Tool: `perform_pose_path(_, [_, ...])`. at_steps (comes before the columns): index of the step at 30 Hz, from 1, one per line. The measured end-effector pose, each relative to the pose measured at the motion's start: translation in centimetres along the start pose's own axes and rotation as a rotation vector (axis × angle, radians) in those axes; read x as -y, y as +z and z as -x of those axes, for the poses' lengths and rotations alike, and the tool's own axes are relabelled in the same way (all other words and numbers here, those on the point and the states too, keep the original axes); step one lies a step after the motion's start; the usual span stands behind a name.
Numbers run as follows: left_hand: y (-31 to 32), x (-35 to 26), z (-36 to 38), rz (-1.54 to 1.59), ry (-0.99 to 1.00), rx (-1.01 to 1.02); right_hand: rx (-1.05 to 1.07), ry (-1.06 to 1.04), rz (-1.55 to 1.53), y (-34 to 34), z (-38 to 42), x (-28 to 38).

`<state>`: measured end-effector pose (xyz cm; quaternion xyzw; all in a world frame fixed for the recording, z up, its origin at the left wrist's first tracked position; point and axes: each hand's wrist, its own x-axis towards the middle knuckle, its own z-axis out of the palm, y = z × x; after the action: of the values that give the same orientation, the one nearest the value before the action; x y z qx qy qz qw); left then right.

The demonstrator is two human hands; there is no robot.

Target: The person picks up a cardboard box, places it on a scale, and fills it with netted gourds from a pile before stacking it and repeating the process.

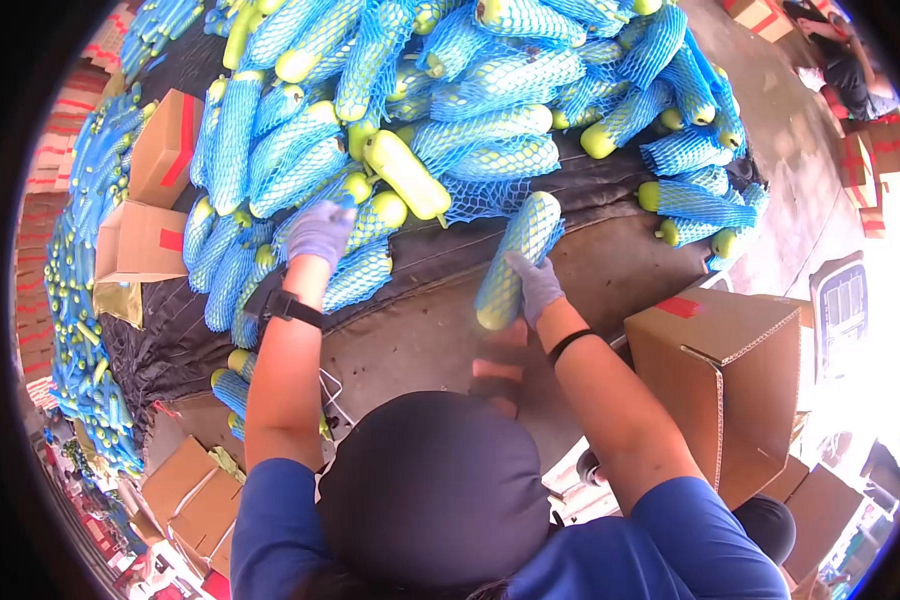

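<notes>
My right hand (538, 285), in a pale glove, grips a long green gourd (520, 255) sleeved in blue foam netting. It is held tilted over the bare floor, apart from the pile. My gloved left hand (320, 232) is at the near edge of the pile, over netted gourds (360, 275). Its fingers are curled in; whatever they may hold is hidden. Just ahead of it lies a gourd without netting (407, 175), beside a loose piece of blue netting (485, 198).
The netted pile (490, 75) rests on a dark cloth (430, 262). An open carton (715, 375) stands at right, smaller cartons (140, 245) at left. More gourds (80, 300) and stacked cartons (50, 250) line the far left. Another person (850, 70) is at upper right.
</notes>
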<state>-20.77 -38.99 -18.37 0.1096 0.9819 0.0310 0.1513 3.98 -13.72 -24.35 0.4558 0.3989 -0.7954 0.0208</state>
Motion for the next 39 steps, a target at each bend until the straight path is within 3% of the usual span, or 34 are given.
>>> perform_pose_path(2, [1.8,-1.9,-0.7,0.492,0.107,0.107,0.102,0.052,-0.168,-0.6,0.0,-0.2])
perform_pose_path(4, [6.0,-3.9,-2.1,0.762,0.128,0.058,0.112,0.055,-0.191,-0.6,1.0,-0.1])
perform_pose_path(8, [6.7,-8.5,-0.1,0.633,0.195,-0.001,0.207,-0.025,-0.078,-2.2,0.7,-2.2])
perform_pose_path(9, [8.0,-8.3,0.1,0.576,0.252,-0.084,0.147,0.207,-0.404,-2.4,0.4,-2.6])
perform_pose_path(11, [5.4,-8.8,2.9,0.469,0.251,-0.059,0.200,0.215,-0.426,-3.1,1.3,-3.0])
perform_pose_path(18, [6.1,-2.5,12.4,0.107,0.282,-0.167,0.369,0.246,-0.489,-3.0,6.4,-1.7])
perform_pose_path(22, [7.6,1.6,16.9,0.028,0.174,-0.153,0.393,0.253,-0.422,-3.6,7.9,-1.2])
perform_pose_path(23, [7.8,2.5,17.3,-0.005,0.067,-0.036,0.419,0.260,-0.414,-3.8,8.2,-1.2])
perform_pose_path(26, [7.6,4.4,17.3,-0.037,-0.088,-0.100,0.433,0.238,-0.370,-3.5,9.1,-0.9])
perform_pose_path(28, [8.1,5.2,15.7,-0.068,-0.005,-0.191,0.446,0.222,-0.367,-3.5,9.3,-1.2])
perform_pose_path(30, [8.8,5.7,13.1,-0.086,0.201,-0.309,0.435,0.247,-0.387,-3.3,9.9,-1.2])
perform_pose_path(32, [8.8,5.4,11.0,-0.046,0.168,-0.248,0.426,0.266,-0.408,-3.1,10.0,-1.0])
perform_pose_path(34, [5.9,3.0,10.5,-0.120,-0.038,0.001,0.449,0.274,-0.410,-3.5,10.0,-1.2])
perform_pose_path(35, [5.6,2.6,10.1,-0.145,-0.059,0.029,0.445,0.268,-0.413,-3.6,9.9,-1.3])
perform_pose_path(38, [6.1,2.3,10.6,-0.209,0.011,0.018,0.390,0.246,-0.380,-4.5,7.6,-2.4])
perform_pose_path(39, [6.7,2.7,11.1,-0.246,0.097,-0.161,0.327,0.185,-0.329,-5.2,5.4,-3.6])
